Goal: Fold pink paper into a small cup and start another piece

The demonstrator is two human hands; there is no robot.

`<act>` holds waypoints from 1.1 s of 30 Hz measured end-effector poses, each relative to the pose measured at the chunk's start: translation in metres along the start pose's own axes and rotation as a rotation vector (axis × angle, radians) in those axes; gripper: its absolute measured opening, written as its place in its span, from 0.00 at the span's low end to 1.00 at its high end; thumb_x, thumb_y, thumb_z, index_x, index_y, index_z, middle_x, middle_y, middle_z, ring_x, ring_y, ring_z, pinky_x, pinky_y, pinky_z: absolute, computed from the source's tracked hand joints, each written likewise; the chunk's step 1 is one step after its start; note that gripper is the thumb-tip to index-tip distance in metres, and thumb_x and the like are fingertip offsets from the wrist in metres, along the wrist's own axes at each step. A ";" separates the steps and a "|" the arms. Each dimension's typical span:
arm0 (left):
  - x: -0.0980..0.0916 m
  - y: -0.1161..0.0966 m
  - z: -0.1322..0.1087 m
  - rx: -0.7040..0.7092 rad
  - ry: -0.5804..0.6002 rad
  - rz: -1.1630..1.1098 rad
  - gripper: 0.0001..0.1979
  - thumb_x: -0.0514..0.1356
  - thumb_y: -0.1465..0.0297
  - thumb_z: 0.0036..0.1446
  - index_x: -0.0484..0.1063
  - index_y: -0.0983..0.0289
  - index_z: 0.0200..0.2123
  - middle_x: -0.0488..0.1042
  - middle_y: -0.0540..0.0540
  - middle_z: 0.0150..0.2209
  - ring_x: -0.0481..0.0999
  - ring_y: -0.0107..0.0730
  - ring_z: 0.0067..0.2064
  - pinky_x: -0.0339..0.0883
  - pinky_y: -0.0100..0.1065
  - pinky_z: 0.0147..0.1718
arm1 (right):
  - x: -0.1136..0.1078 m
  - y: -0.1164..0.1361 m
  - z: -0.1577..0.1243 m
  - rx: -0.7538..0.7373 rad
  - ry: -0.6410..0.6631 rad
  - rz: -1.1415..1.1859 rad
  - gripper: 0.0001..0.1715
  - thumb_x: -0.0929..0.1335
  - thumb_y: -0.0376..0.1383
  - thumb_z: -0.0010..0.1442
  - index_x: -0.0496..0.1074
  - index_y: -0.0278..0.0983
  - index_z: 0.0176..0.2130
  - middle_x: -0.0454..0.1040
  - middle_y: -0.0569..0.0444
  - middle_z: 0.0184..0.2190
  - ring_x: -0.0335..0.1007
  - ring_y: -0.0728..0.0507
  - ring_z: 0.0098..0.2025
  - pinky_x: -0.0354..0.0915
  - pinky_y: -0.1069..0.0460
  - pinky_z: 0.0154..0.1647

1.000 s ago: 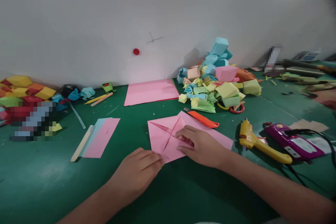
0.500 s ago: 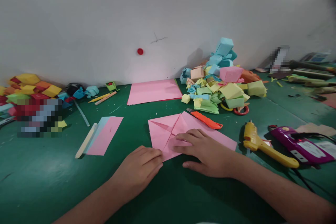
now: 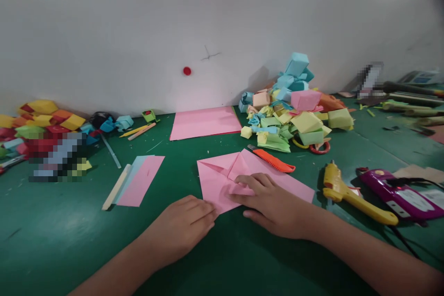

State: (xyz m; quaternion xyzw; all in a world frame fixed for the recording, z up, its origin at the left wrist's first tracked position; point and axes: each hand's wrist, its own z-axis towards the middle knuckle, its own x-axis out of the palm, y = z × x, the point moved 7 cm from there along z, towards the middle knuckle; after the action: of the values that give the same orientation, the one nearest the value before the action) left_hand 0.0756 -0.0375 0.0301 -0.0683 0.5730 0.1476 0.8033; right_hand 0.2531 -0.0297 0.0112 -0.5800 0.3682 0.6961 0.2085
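A sheet of pink paper (image 3: 217, 188) lies on the green table, with creases and folded flaps meeting near its middle. My left hand (image 3: 189, 224) is at its near left corner, fingers pressed together on the paper's edge; the thumb is mostly hidden. My right hand (image 3: 268, 201) rests on the right part of the sheet, palm down, its fingers apart and slightly bent. Just beyond the right hand, an orange utility knife (image 3: 274, 160) lies by the sheet's far edge.
Folded paper pieces (image 3: 301, 120) are heaped behind at right, by red-handled scissors (image 3: 319, 147). A yellow glue gun (image 3: 357, 199) and purple device (image 3: 402, 194) lie right. Paper strips (image 3: 140, 182) and a wooden stick (image 3: 117, 187) lie left. Pink sheets (image 3: 206, 122) lie against the white partition (image 3: 138, 46).
The view has shifted slightly. Both hands stay on the pink paper, and the right fingers are a little more bent. The crease line between the hands shows less clearly now.
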 end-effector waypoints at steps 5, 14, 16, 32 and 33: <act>-0.001 0.003 -0.002 -0.021 0.039 -0.050 0.14 0.50 0.70 0.72 0.74 0.64 0.51 0.81 0.56 0.48 0.80 0.36 0.46 0.71 0.38 0.45 | 0.000 0.001 0.000 -0.005 0.004 0.002 0.27 0.60 0.42 0.70 0.62 0.46 0.67 0.59 0.42 0.65 0.56 0.29 0.59 0.57 0.31 0.58; 0.003 0.003 -0.004 -0.050 0.074 -0.096 0.14 0.53 0.70 0.70 0.74 0.65 0.52 0.80 0.59 0.49 0.79 0.40 0.49 0.72 0.41 0.46 | -0.003 0.002 -0.001 0.002 -0.010 -0.009 0.29 0.60 0.42 0.70 0.59 0.48 0.69 0.63 0.42 0.61 0.59 0.30 0.55 0.60 0.33 0.54; 0.002 0.003 -0.004 -0.055 0.079 -0.105 0.14 0.53 0.70 0.70 0.75 0.64 0.52 0.79 0.59 0.49 0.78 0.40 0.49 0.72 0.41 0.47 | -0.004 0.005 -0.001 -0.012 -0.010 -0.020 0.29 0.60 0.43 0.70 0.59 0.48 0.68 0.63 0.41 0.60 0.59 0.30 0.55 0.60 0.33 0.54; -0.001 0.004 0.001 -0.057 0.117 -0.160 0.13 0.54 0.72 0.68 0.75 0.64 0.50 0.79 0.59 0.46 0.77 0.41 0.48 0.71 0.43 0.49 | 0.000 0.029 -0.004 -0.142 -0.087 -0.076 0.33 0.63 0.54 0.67 0.60 0.54 0.67 0.44 0.53 0.74 0.35 0.23 0.72 0.36 0.23 0.66; -0.001 0.004 0.001 -0.059 0.120 -0.166 0.13 0.54 0.72 0.68 0.75 0.64 0.50 0.79 0.59 0.46 0.77 0.41 0.48 0.72 0.43 0.49 | 0.001 0.029 -0.004 -0.141 -0.086 -0.075 0.32 0.63 0.54 0.67 0.61 0.53 0.67 0.45 0.53 0.74 0.35 0.23 0.72 0.37 0.23 0.66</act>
State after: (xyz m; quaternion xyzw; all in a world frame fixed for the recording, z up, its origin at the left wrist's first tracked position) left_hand 0.0750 -0.0337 0.0314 -0.1477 0.6077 0.0932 0.7747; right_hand 0.2342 -0.0513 0.0179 -0.5763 0.2868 0.7363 0.2085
